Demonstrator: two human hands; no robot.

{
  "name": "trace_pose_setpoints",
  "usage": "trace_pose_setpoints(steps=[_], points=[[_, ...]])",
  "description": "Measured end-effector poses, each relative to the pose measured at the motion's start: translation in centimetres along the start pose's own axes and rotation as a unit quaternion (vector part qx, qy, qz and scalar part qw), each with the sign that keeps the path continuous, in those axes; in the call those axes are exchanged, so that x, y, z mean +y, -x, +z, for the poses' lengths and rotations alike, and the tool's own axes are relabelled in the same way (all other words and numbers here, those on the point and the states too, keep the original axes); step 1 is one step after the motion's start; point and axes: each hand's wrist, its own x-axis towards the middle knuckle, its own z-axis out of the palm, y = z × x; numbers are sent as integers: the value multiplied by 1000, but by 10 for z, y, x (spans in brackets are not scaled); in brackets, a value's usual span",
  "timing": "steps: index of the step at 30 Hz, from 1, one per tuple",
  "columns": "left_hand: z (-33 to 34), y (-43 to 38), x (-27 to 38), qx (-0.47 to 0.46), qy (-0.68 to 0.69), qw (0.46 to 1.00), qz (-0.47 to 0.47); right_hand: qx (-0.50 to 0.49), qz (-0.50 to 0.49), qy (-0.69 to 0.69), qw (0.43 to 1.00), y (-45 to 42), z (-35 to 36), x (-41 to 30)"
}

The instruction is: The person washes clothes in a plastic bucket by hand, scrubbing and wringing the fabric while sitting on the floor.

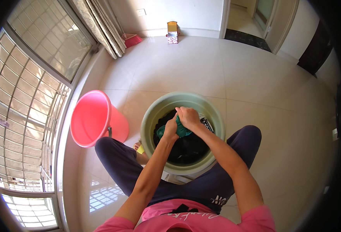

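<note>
A pale green plastic basin [183, 168] stands between my knees, with dark wet cloth [185, 150] in it. Over its middle, my left hand [171, 127] and my right hand [189, 118] are closed close together on a green cloth [182, 130]. One end of the green cloth hangs out to the left of my left hand. Beside my right wrist, a black and white printed cloth [206, 124] lies against the basin's inner wall. My fingers hide part of the green cloth.
A pink bucket [119, 124] stands left of the basin, near the barred window [22, 116]. Against the far wall are a red broom [132, 40] and a small open box [172, 37]. A curtain [103, 29] hangs at the left, and a doorway [247, 37] is at the far right.
</note>
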Motion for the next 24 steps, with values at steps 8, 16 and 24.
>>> trace_pose_setpoints(steps=[8,16,24], points=[[19,14,54,11,-282,946,159,-143,104,-228,958,-3,-19,-13],[27,1,71,-110,-184,974,74,-67,-14,-293,954,-13,-71,-60],[-20,16,31,-81,-262,961,40,98,13,-107,989,-25,-67,-11]])
